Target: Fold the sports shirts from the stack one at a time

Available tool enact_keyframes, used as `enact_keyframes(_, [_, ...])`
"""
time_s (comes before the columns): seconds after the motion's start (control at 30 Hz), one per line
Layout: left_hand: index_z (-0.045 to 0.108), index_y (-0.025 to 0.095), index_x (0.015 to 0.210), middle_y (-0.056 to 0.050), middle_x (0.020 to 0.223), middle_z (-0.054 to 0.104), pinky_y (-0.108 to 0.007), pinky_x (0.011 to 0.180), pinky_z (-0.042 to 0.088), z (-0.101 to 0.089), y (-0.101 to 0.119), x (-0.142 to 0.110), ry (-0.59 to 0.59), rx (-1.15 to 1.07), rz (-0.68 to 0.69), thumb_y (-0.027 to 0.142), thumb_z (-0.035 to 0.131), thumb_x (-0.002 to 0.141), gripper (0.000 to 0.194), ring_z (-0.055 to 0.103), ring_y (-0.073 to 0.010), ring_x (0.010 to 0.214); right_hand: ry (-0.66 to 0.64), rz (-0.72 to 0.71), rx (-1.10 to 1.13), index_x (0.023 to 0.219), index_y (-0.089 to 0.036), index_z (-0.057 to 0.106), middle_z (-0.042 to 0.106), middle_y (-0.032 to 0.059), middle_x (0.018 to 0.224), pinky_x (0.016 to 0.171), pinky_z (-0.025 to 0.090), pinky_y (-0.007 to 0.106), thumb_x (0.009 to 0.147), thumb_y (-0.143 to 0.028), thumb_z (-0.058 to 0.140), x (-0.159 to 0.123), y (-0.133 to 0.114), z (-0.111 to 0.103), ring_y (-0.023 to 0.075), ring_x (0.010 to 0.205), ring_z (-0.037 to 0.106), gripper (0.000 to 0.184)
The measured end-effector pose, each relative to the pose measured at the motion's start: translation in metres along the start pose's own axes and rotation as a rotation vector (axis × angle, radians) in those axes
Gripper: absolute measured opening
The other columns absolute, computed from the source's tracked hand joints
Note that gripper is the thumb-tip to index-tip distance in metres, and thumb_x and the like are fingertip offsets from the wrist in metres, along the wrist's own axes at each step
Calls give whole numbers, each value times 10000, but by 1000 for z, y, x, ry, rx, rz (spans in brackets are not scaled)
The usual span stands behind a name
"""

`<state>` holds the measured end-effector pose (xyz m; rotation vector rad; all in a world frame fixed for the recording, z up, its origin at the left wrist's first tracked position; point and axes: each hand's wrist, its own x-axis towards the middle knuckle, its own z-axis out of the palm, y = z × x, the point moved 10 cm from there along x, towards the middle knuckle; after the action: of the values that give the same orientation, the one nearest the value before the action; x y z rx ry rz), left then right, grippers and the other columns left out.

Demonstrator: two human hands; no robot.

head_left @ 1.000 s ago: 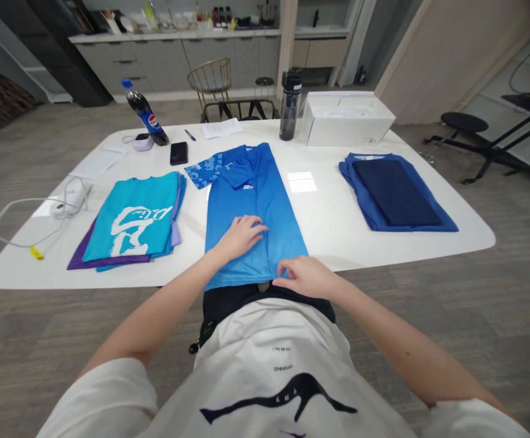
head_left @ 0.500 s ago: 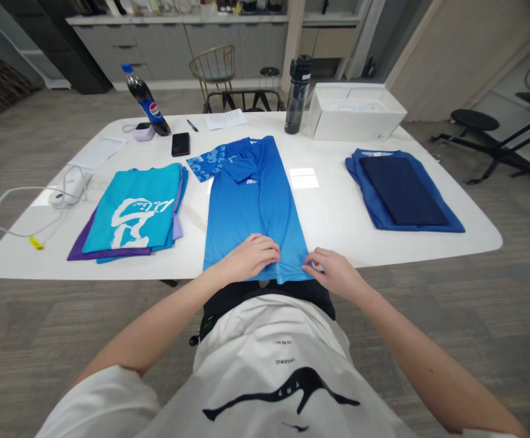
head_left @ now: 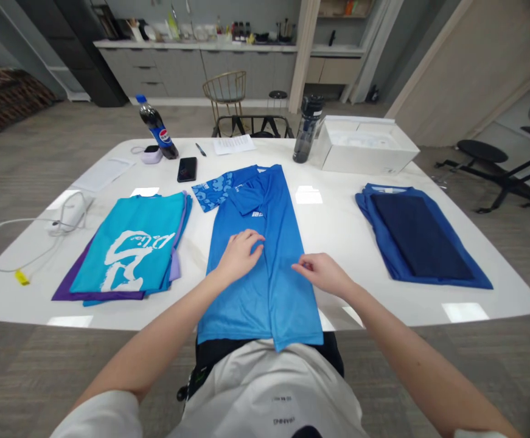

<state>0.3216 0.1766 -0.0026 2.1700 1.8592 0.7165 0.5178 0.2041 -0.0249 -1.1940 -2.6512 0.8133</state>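
A blue short-sleeved shirt (head_left: 241, 292) lies on the table in front of me, its right side folded inward lengthwise. The folded sleeve rests near the collar, while the patterned left sleeve (head_left: 214, 191) sticks out to the side. My left hand (head_left: 241, 254) is over the middle of the shirt, fingers loosely bent and apart from the thumb, gripping no cloth. Beside the shirt's right edge, my right hand (head_left: 325, 272) hovers with partly curled fingers and a gap by the thumb; nothing shows in it. The hem hangs slightly over the table's front edge.
A stack of folded shirts, teal on top (head_left: 155, 225), lies left. Folded dark blue clothing (head_left: 420, 237) is on the right. Along the back of the white table (head_left: 338, 237) stand a cola bottle (head_left: 159, 131), a phone (head_left: 187, 170), a black bottle (head_left: 308, 131) and a white box (head_left: 367, 149).
Both hands have left the hem and moved up along the shirt, away from my body. The right hand has let go of the corner. The camera view has tilted upward.
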Motion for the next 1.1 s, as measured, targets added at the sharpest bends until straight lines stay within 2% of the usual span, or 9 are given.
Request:
enact_keyframes(0.17, [612, 235, 1234, -119, 1279, 666, -486, 1012, 424, -22, -100, 118, 136, 152, -271, 284, 449, 995, 293, 590, -298, 1210, 236, 62, -69, 1080, -195, 679, 679, 70, 943, 795, 470, 314, 959, -375, 565, 168, 39, -58, 214, 857, 623, 244])
enact_keyframes(0.27, [558, 190, 1313, -177, 1312, 646, -539, 995, 409, -20, -151, 169, 119, 253, -412, 316, 440, 1001, 356, 571, -358, 1221, 357, 107, -145, 1263, -210, 641, 615, 147, 1209, 934, 477, 422, 982, -328, 514, 262, 56, -87, 298, 1104, 567, 330])
enact_keyframes(0.37, [548, 169, 1305, -206, 1293, 651, -550, 979, 402, -7, -176, 197, 68, 308, -435, 363, 458, 1005, 369, 577, -380, 1198, 365, 162, -195, 1395, -256, 583, 517, 163, 1401, 994, 455, 539, 1004, -313, 471, 330, 74, -95, 364, 1262, 466, 411])
enact_keyframes(0.43, [580, 174, 1230, -195, 1239, 677, -542, 977, 401, 3, -182, 205, 27, 329, -401, 375, 477, 1004, 319, 594, -370, 1168, 319, 182, -220, 1391, -279, 594, 467, 151, 1473, 1008, 437, 585, 991, -327, 510, 356, 88, -90, 381, 1312, 416, 411])
enact_keyframes(0.57, [610, 179, 1078, -152, 1111, 720, -482, 948, 434, 13, -183, 209, -3, 319, -332, 329, 466, 1016, 217, 648, -314, 1067, 291, 173, -244, 1150, -260, 707, 489, 137, 1429, 979, 450, 564, 971, -360, 562, 375, 114, -79, 363, 1289, 423, 251])
enact_keyframes(0.67, [600, 208, 1088, -120, 1072, 721, -388, 817, 483, 6, -182, 211, 35, 243, -312, 329, 428, 1035, 216, 687, -260, 914, 332, 160, -271, 1015, -221, 701, 539, 153, 1312, 935, 465, 525, 987, -361, 525, 373, 122, -81, 347, 1219, 463, 226])
enact_keyframes(0.83, [581, 240, 1150, -104, 1111, 695, -361, 769, 483, -15, -187, 217, 171, 188, -325, 387, 386, 1055, 262, 686, -256, 909, 491, 196, -326, 1131, -157, 615, 546, 202, 1264, 935, 442, 524, 1038, -308, 357, 364, 118, -99, 348, 1194, 473, 313])
enact_keyframes(1.0, [619, 211, 1160, -141, 1159, 668, -446, 886, 461, -10, -215, 212, 114, 265, -392, 368, 437, 1025, 275, 638, -318, 1057, 405, 332, -339, 1144, -152, 613, 540, 225, 1280, 958, 398, 585, 1013, -277, 381, 366, 123, -94, 378, 1206, 467, 295])
enact_keyframes(1.1, [611, 195, 1215, -182, 1241, 631, -519, 965, 408, -25, -235, 196, 164, 388, -432, 398, 436, 1015, 335, 566, -366, 1172, 474, 275, -341, 1255, -166, 571, 514, 222, 1349, 972, 390, 587, 1008, -317, 414, 367, 104, -95, 381, 1232, 447, 329])
